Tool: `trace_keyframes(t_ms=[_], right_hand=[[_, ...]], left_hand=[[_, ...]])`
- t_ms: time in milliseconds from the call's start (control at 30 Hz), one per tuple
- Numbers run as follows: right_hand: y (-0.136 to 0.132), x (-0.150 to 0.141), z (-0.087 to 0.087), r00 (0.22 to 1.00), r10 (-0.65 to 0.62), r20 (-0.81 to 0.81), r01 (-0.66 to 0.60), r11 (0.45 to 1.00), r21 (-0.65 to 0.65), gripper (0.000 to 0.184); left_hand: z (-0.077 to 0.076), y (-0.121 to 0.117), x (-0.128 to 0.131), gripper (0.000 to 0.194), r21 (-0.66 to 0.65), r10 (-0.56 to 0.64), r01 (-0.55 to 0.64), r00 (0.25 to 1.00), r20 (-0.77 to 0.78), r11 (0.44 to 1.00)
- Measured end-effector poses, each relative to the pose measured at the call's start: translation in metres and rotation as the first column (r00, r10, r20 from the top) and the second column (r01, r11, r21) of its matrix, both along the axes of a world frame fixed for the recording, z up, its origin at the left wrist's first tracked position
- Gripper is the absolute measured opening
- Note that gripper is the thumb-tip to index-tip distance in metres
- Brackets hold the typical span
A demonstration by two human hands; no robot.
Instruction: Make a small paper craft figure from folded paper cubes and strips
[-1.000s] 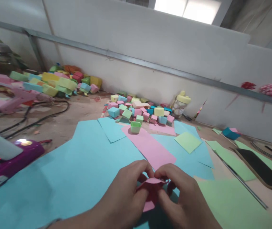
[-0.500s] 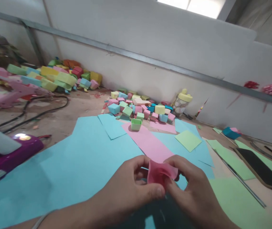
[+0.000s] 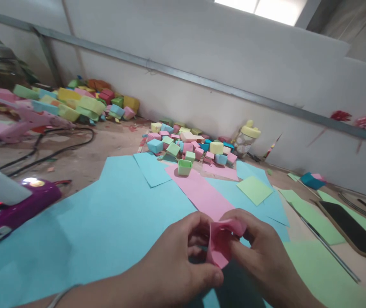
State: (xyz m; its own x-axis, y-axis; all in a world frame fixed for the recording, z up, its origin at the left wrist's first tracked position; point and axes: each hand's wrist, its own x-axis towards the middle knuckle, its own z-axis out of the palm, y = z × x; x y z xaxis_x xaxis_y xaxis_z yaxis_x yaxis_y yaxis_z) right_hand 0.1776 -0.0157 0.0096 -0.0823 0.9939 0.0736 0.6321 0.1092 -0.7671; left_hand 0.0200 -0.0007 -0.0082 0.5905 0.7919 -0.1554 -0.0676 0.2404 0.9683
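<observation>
Pale wall (image 3: 176, 38) with a metal rail (image 3: 189, 76) along it stands behind a work surface spread with blue paper (image 3: 122, 209); over the near part of that paper, both hands meet at one small folded pink paper (image 3: 219, 248), its hollow side facing up and toward the wearer. Left hand (image 3: 183, 252) is half open, its fingers curled behind the left side of the piece, the thumb at its lower edge; right hand (image 3: 260, 248) is narrower, closed on the right side, with its index finger along the upper rim and its thumb reaching toward the hollow.

Just beyond the hands lies a pink strip (image 3: 202, 192); a small open green box (image 3: 184, 167) sits upright at its far end; a green square (image 3: 255, 190) rests on blue paper to the right. Farther back is a cluster of small paper boxes (image 3: 187, 147); a jar with a yellow lid (image 3: 245, 139) stands beside it, near the wall.

Off to the right are green sheets (image 3: 316, 216), a thin metal rod (image 3: 329, 249) and a dark phone (image 3: 351, 226); to the left are a purple device (image 3: 25, 209) with a lit top, a pink glue gun (image 3: 25, 122), black cables (image 3: 38, 147), and, behind them, a heap of larger paper boxes (image 3: 83, 102).
</observation>
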Motion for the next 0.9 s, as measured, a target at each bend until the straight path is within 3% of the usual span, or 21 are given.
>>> trace_keyframes(t_ms=[133, 200, 267, 500, 567, 633, 733, 800, 900], right_hand=[[0.001, -0.002, -0.01, 0.975, -0.081, -0.205, 0.076, 0.997, -0.028, 0.03], [0.001, -0.003, -0.012, 0.968, -0.077, -0.238, 0.078, 0.997, -0.007, 0.025], [0.0, -0.003, -0.012, 0.982, -0.028, -0.188, 0.03, 1.0, 0.008, 0.009], [0.0, 0.0, -0.007, 0.999, -0.014, -0.051, 0.016, 0.999, 0.037, 0.009], [0.0, 0.002, -0.009, 0.999, 0.027, 0.025, -0.03, 0.994, 0.108, 0.01], [0.0, 0.005, -0.012, 0.986, 0.076, 0.151, -0.117, 0.952, 0.284, 0.009], [-0.002, 0.01, -0.018, 0.929, -0.006, 0.371, -0.218, 0.801, 0.557, 0.013], [-0.004, 0.012, -0.021, 0.853, -0.086, 0.515, -0.286, 0.747, 0.6, 0.015], [-0.007, 0.012, -0.022, 0.734, -0.09, 0.673, -0.423, 0.715, 0.556, 0.028]], left_hand=[[-0.002, 0.003, -0.002, 0.04, -0.012, 0.023, -0.022, 0.99, 0.14, 1.0], [-0.002, 0.004, -0.003, 0.039, -0.004, 0.052, -0.052, 0.988, 0.144, 0.999], [-0.002, 0.004, -0.003, 0.038, 0.005, 0.063, -0.064, 0.989, 0.13, 0.998], [0.003, 0.002, -0.001, 0.037, 0.066, 0.082, -0.085, 0.995, 0.052, 0.994], [0.004, 0.003, -0.002, 0.033, 0.085, 0.092, -0.091, 0.996, 0.001, 0.992], [0.004, 0.004, -0.003, 0.032, 0.099, 0.087, -0.085, 0.996, -0.025, 0.992], [0.002, 0.004, -0.003, 0.032, 0.129, 0.06, -0.059, 0.998, -0.009, 0.99], [0.001, 0.003, -0.002, 0.028, 0.152, 0.048, -0.047, 0.999, 0.0, 0.987], [0.001, 0.001, -0.001, 0.022, 0.161, 0.037, -0.037, 0.999, 0.001, 0.986]])
